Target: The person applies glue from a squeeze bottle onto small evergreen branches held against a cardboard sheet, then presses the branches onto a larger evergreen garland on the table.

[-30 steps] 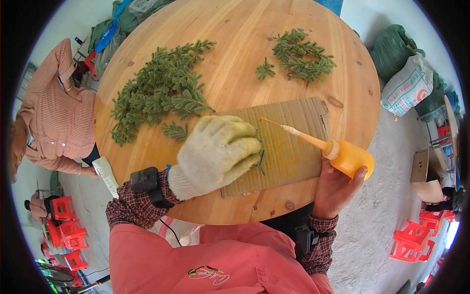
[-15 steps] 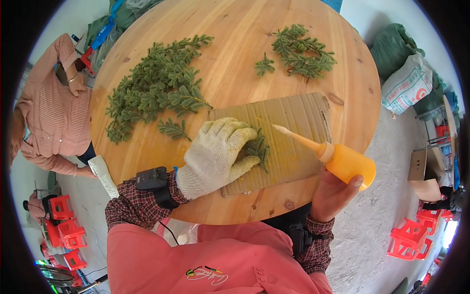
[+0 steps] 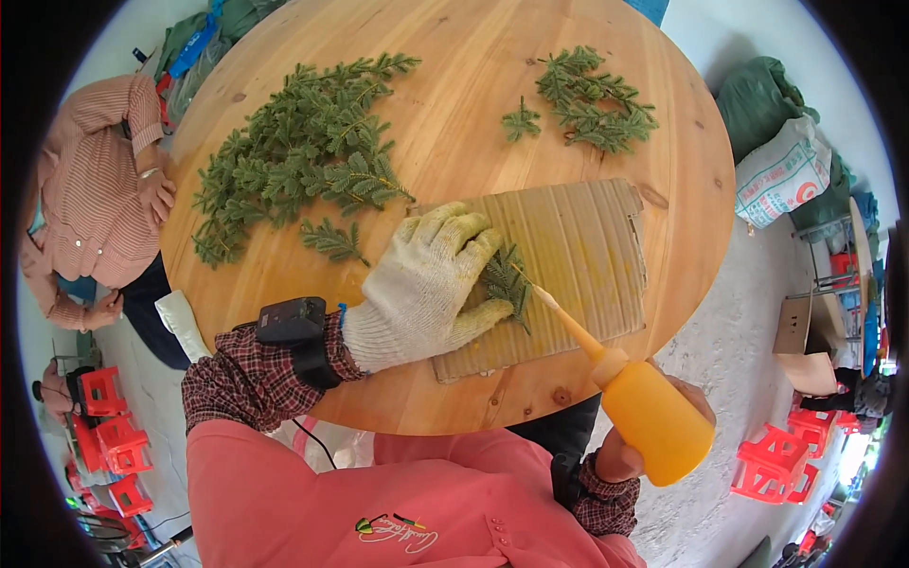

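Observation:
My left hand [image 3: 426,284], in a white knit glove stained yellow at the fingers, grips a small green fir sprig [image 3: 507,281] over a flat piece of corrugated cardboard [image 3: 578,246]. In my bare right hand [image 3: 625,452] is a yellow squeeze bottle [image 3: 658,421] with a long pale nozzle. The bottle tilts up to the left, and its tip is at the sprig's right edge; whether it touches I cannot tell. Yellow smears mark the cardboard. Beyond my left hand lies a large pile of fir sprigs [image 3: 303,151], with one loose sprig [image 3: 333,241] beside it.
A smaller group of sprigs [image 3: 598,102] lies at the far right of the round wooden table [image 3: 473,85], near a single sprig [image 3: 521,119]. A person in a striped shirt [image 3: 99,189] is at the left. Sacks [image 3: 781,175] and red stools [image 3: 772,464] stand on the right.
My right hand has swung the bottle left and down, bringing its nozzle tip from above the cardboard to the sprig. My left hand keeps its hold on the sprig.

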### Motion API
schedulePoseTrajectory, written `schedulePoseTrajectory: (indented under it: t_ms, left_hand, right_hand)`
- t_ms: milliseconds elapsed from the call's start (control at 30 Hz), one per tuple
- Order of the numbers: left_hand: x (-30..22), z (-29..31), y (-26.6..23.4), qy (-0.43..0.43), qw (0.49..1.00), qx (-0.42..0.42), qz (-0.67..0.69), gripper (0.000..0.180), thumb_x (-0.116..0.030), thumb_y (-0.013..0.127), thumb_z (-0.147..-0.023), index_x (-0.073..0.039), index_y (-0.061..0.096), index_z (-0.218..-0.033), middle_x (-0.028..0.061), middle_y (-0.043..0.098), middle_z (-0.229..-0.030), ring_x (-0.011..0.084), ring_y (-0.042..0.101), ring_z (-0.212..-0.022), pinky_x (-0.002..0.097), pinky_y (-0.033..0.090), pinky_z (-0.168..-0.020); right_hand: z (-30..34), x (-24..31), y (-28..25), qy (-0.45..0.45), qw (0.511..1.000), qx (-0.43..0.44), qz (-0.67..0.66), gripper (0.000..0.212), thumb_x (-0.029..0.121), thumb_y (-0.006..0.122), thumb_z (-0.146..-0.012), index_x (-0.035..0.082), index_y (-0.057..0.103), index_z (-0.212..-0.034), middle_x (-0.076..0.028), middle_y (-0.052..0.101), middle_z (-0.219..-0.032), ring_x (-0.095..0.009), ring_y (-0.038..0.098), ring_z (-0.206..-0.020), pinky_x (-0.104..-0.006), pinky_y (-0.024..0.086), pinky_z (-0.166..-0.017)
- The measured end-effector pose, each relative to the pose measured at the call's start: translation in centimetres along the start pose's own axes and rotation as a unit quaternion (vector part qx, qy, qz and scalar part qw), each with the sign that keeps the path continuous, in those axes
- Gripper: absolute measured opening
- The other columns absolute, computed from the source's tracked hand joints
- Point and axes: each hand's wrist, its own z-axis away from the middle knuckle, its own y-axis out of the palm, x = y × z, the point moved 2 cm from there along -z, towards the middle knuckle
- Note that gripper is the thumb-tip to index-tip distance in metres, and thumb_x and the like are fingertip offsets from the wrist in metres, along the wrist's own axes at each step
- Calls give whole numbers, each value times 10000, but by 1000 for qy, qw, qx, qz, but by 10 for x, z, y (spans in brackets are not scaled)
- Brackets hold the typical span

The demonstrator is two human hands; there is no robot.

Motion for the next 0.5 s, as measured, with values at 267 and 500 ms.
schedulePoseTrajectory:
  t_ms: [267, 500]
  left_hand:
    - [0, 1, 6, -1, 1000, -3, -13, 635, -364, 790, -707, -23, 581, -1200, 148, 541, -1242, 357, 494, -1231, 493, 402, -1010]
    - [4, 0, 10, -4, 1000, -11, -13, 684, -446, 726, -746, 34, 575, -1209, 206, 545, -1268, 371, 476, -1251, 507, 370, -1046]
  right_hand:
    - [2, 14, 8, 18, 1000, 7, 8, 938, 736, 709, -688, 2, 400, -1183, -159, 581, -997, -260, 572, -914, -499, 531, -933]
    - [1, 4, 16, -22, 997, -68, -32, 932, 754, 683, -700, -2, 415, -1175, -177, 585, -965, -280, 579, -896, -467, 553, -877]
